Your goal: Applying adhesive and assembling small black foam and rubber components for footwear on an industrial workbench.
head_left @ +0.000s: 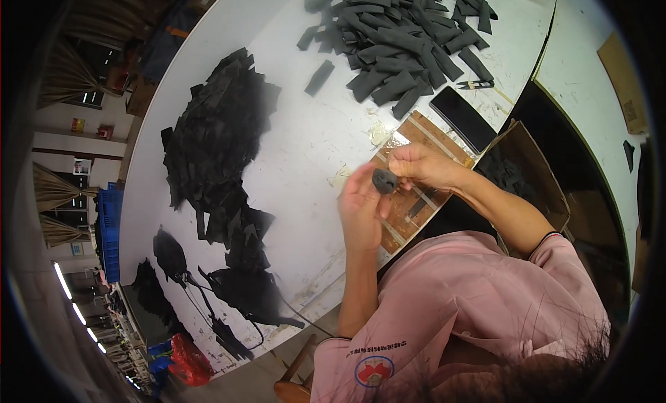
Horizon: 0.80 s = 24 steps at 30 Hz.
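A small dark grey piece of fabric or foam [385,181], rounded with a hollow at its end, is held up between my two hands above the brown board. My left hand [360,198], slightly blurred, closes on its left side, with the fingers partly hidden behind it. On the other side my right hand [418,165] pinches the piece between thumb and fingers. Just beneath them lies the wooden board [431,143] with pale strips across it. Similar dark grey rolled pieces [402,38] form a large heap at the far side of the table.
Flat black pieces [215,132] are piled on the white table [298,174] to the left. A phone [463,119] and small thread snips [476,85] lie beyond my right hand. A cardboard box [538,170] holds more dark pieces. Black strapped items [243,292] sit near left.
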Each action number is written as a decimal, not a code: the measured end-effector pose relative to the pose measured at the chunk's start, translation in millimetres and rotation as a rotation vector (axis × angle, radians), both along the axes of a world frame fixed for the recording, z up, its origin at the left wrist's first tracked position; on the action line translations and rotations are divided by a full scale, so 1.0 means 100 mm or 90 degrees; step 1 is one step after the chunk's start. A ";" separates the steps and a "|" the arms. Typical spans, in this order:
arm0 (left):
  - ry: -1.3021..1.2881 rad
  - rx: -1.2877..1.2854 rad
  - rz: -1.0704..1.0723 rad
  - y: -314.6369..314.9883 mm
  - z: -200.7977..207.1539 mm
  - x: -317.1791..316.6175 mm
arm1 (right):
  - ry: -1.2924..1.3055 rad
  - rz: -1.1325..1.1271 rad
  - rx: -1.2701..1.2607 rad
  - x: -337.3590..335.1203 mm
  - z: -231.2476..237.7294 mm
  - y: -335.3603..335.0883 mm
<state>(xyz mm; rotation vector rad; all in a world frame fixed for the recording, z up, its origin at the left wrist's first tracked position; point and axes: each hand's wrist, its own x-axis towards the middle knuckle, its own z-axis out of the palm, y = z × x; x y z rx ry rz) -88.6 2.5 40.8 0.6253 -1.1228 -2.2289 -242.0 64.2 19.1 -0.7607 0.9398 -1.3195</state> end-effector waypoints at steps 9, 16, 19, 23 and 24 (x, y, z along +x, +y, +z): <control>-0.054 -0.550 0.107 -0.01 0.22 -0.06 | 0.638 -0.236 -0.269 0.02 0.59 0.10; -0.106 -0.258 0.169 0.10 -0.16 -0.03 | 0.951 -0.092 -0.256 0.04 0.24 0.13; 0.080 -0.148 0.083 0.14 0.05 -0.12 | 0.887 -0.107 -0.211 0.06 0.14 0.17; 0.015 -0.326 0.001 -0.01 0.27 -0.19 | 0.851 -0.172 -0.298 0.07 0.25 0.13; 0.014 -0.325 0.006 -0.03 0.23 -0.18 | 0.796 -0.223 -0.377 0.09 0.26 0.12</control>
